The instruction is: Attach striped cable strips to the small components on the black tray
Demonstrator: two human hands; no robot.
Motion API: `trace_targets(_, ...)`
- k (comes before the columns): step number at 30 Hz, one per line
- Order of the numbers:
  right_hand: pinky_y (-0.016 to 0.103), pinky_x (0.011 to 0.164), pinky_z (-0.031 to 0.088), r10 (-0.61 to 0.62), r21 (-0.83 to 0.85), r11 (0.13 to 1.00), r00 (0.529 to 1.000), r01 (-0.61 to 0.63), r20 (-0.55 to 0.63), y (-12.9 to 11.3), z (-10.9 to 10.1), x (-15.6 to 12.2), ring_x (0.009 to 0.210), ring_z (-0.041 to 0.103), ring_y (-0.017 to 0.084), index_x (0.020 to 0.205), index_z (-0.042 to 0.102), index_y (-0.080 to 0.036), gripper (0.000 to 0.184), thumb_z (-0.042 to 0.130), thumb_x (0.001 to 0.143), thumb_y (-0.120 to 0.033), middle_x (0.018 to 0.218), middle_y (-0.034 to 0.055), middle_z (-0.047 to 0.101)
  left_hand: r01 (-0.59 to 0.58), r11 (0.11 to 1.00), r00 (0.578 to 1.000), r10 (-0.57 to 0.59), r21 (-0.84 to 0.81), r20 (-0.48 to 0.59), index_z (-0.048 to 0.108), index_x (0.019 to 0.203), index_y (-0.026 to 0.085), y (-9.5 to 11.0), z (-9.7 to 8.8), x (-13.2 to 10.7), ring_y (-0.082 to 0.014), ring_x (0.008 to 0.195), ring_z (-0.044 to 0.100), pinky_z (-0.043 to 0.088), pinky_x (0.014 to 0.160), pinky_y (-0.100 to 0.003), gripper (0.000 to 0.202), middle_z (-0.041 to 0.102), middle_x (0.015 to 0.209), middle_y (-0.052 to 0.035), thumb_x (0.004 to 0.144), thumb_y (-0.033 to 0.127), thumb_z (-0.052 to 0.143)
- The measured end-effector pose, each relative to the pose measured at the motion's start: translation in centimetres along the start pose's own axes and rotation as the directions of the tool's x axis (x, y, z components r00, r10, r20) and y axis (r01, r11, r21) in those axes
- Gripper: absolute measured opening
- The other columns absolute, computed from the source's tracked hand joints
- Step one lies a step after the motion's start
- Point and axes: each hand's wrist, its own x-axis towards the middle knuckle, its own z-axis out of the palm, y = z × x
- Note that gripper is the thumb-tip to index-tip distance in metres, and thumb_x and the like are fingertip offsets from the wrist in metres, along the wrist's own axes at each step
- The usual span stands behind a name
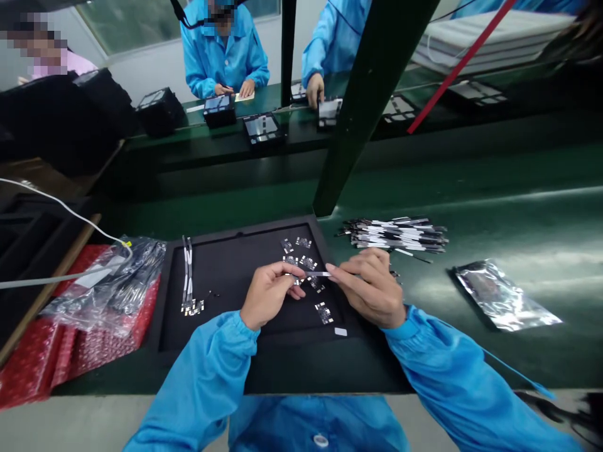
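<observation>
My left hand [270,291] and my right hand [370,285] pinch opposite ends of a thin pale flat strip [317,274], held level above the right part of a black foam tray [235,276]. Whether a small board sits at the strip's left end is hidden by my fingers. Several small dark circuit boards [323,312] lie in the tray under and around my hands. At the tray's left side, two long strips [187,270] lie with small boards at their lower ends. A heap of black and white strips [398,235] rests on the bench beyond my right hand.
A silver bag [506,295] lies right on the green bench. To the left are clear plastic bags [113,289] over red bubble wrap [89,358], and a white cable [61,204]. A dark green post [367,107] rises behind the tray. Co-workers in blue [226,56] work across the bench.
</observation>
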Motion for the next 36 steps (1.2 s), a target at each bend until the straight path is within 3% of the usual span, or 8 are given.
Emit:
trace_targets(8,0.047,0.088,0.039,0.007,-0.024,1.000,1.000,-0.006,0.016,-0.2,-0.1,0.1,0.079,0.061,0.020,0.141,0.055,-0.037,0.063,0.069,0.087,-0.007,0.086,0.0003,0.072,-0.062,0.998,0.998,0.063,-0.021,0.028,0.073,0.087,0.010,-0.2,0.3,-0.3,-0.0166,0.059,0.068,0.056,0.059,-0.028,0.027,0.070,0.065,-0.0063,0.081,0.037,0.073)
trace_targets(13,0.048,0.091,0.038,0.020,-0.029,0.999,0.999,-0.019,0.039,-0.4,0.3,0.4,0.083,0.063,0.021,0.135,0.060,-0.034,0.052,0.068,0.089,-0.011,0.089,0.0013,0.073,-0.148,0.982,0.988,0.151,0.119,-0.016,0.071,0.081,0.013,-0.3,0.4,-0.3,-0.0152,0.057,0.066,0.055,0.059,-0.026,0.023,0.068,0.061,-0.0037,0.082,0.036,0.073)
trace_targets(17,0.050,0.099,0.037,0.082,0.024,0.996,0.994,-0.084,0.076,-1.1,1.0,0.9,0.089,0.066,0.022,0.128,0.063,-0.026,0.036,0.069,0.092,-0.024,0.097,0.0047,0.074,-0.295,0.907,0.947,0.319,0.300,-0.033,0.072,0.080,0.016,-0.6,0.6,-0.5,-0.0150,0.063,0.066,0.053,0.061,-0.026,0.017,0.070,0.070,-0.0038,0.087,0.031,0.068)
trace_targets(21,0.048,0.102,0.038,0.102,0.139,0.984,0.993,-0.108,0.054,-1.9,1.5,1.2,0.085,0.068,0.018,0.107,0.066,-0.024,0.014,0.063,0.095,-0.017,0.091,0.0022,0.074,-0.411,0.835,0.903,0.428,0.365,0.039,0.074,0.082,0.017,-0.9,0.9,-0.8,-0.0163,0.070,0.068,0.055,0.066,-0.027,0.016,0.072,0.083,-0.0058,0.089,0.029,0.066)
trace_targets(26,0.044,0.097,0.045,0.121,0.199,0.971,0.990,-0.133,0.070,-2.2,1.8,1.2,0.080,0.064,0.017,0.100,0.062,-0.023,0.010,0.056,0.098,-0.015,0.086,0.0021,0.069,-0.390,0.876,0.918,0.395,0.285,0.042,0.075,0.088,0.016,-0.8,0.9,-0.7,-0.0162,0.071,0.070,0.057,0.068,-0.028,0.015,0.073,0.085,-0.0061,0.089,0.028,0.067)
trace_targets(30,0.037,0.080,0.050,0.160,0.181,0.970,0.986,-0.165,0.043,-2.0,1.7,1.2,0.085,0.061,0.020,0.098,0.060,-0.022,0.010,0.053,0.099,-0.016,0.089,0.0059,0.066,-0.324,0.922,0.946,0.322,0.213,0.046,0.072,0.095,0.014,-0.8,0.8,-0.4,-0.0153,0.069,0.070,0.057,0.068,-0.028,0.016,0.072,0.079,-0.0057,0.088,0.026,0.065)
trace_targets(32,0.034,0.074,0.049,0.168,0.179,0.968,0.984,-0.175,0.056,-1.9,1.7,1.2,0.085,0.060,0.020,0.098,0.060,-0.022,0.009,0.052,0.099,-0.017,0.090,0.0072,0.065,-0.298,0.942,0.954,0.297,0.152,0.029,0.064,0.092,0.015,-0.9,0.7,-0.2,-0.0137,0.065,0.069,0.056,0.063,-0.026,0.014,0.072,0.080,-0.0046,0.086,0.027,0.067)
trace_targets(36,0.034,0.073,0.047,0.153,0.184,0.968,0.982,-0.171,0.106,-2.0,1.6,1.3,0.081,0.059,0.019,0.097,0.059,-0.021,0.009,0.051,0.100,-0.018,0.088,0.0062,0.065,-0.245,0.967,0.970,0.245,0.070,0.011,0.044,0.096,0.021,-1.0,0.7,0.0,-0.0117,0.058,0.066,0.051,0.055,-0.022,0.032,0.069,0.078,0.0006,0.082,0.029,0.072)
